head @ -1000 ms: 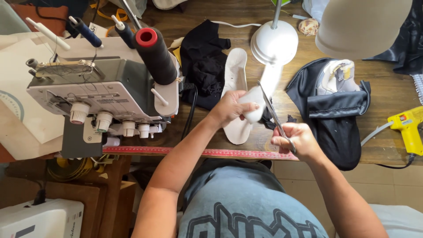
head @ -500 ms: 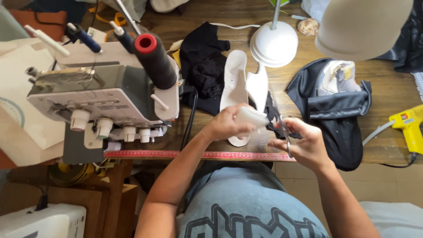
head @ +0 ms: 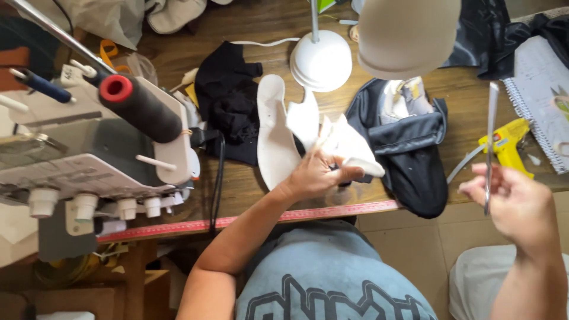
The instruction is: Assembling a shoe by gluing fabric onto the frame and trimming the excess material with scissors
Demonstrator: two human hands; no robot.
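Worn brown wood forms the worktop [head: 249,184], edged by a red measuring tape [head: 332,212] and crowded with an overlock machine [head: 89,148], black cloth [head: 228,106] and a round white lamp base [head: 323,62]. Soft white fabric [head: 347,145], folded and crumpled, sits clenched in the left hand [head: 314,173] over the worktop's front. Well apart, the right hand [head: 515,204] grasps thin metal scissors [head: 491,136], blades upright and closed.

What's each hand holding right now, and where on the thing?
The left hand grips a white fabric piece at its lower edge, bunched in the fingers. The right hand holds scissors by the handle end, blades pointing up and away.
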